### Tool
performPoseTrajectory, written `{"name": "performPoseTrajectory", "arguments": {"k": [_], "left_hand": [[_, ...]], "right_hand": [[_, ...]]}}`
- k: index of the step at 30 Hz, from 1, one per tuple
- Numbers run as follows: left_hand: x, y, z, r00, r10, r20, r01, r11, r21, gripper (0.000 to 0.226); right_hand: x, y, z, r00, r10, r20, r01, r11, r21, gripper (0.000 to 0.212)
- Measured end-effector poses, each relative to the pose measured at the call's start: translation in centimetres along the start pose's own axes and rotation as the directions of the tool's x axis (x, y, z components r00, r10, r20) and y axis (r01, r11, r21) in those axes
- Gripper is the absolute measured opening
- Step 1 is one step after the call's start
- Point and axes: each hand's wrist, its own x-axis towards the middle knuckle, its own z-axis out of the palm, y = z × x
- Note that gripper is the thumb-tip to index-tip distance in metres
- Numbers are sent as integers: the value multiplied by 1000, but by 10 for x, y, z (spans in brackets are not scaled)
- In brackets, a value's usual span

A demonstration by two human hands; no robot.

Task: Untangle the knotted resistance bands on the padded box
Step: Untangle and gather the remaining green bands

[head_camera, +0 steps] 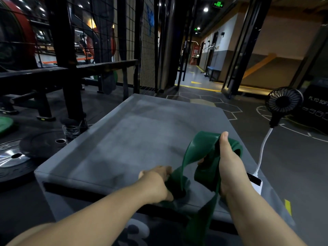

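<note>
One green band (193, 148) (twisted), one padded box (124, 139). L grip (156, 183) clenches its low end, R grip (229, 160) its loop.

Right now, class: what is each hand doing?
Left hand: grips the green band low, on the padded box.
Right hand: grips the same band, raised.
</note>
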Motion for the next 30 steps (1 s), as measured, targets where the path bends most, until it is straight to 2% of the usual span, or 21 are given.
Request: {"name": "performPoseTrajectory", "arguments": {"k": [2,4,6,7,9,10,14,17,20,22,27,30], "left_hand": [[-3,2,3,999,41,-2,-40,988,-152,77],[-4,-1,8,998,65,-5,-64,963,-262,68],[-4,-5,8,998,59,26,-45,925,-378,75],[-2,-7,8,998,56,27,-40,909,-414,77],[-3,-8,3,997,73,-14,-72,891,-449,69],[-6,-8,0,996,81,-46,-94,881,-463,62],[-14,-9,-21,970,78,-229,-185,851,-492,43],[-17,-21,-41,942,25,-335,-225,787,-574,42],[-22,-32,-61,951,-21,-307,-175,785,-595,31],[-25,-34,-68,964,17,-267,-185,763,-619,26],[-33,-32,-69,971,91,-219,-228,615,-755,19],[-35,-30,-71,967,60,-247,-251,394,-884,25]], "right_hand": [[1,-2,-3,999,1,-36,0,999,35,76],[4,-1,-5,997,36,-66,-31,997,73,92],[7,0,-7,995,34,-90,-28,997,67,99],[7,-1,-8,995,24,-99,-19,998,57,104],[10,-1,-11,992,3,-123,1,999,34,114],[11,-2,-13,992,-7,-125,9,1000,18,112],[10,-9,-21,989,-110,-94,109,994,-24,71],[15,-7,-28,981,-190,-46,185,977,-103,63],[17,-3,-28,968,-240,67,248,952,-180,53],[16,-1,-27,970,-219,106,235,958,-163,58],[13,1,-25,954,-206,219,267,917,-297,70],[7,4,-23,922,-148,358,291,875,-388,70]]}}
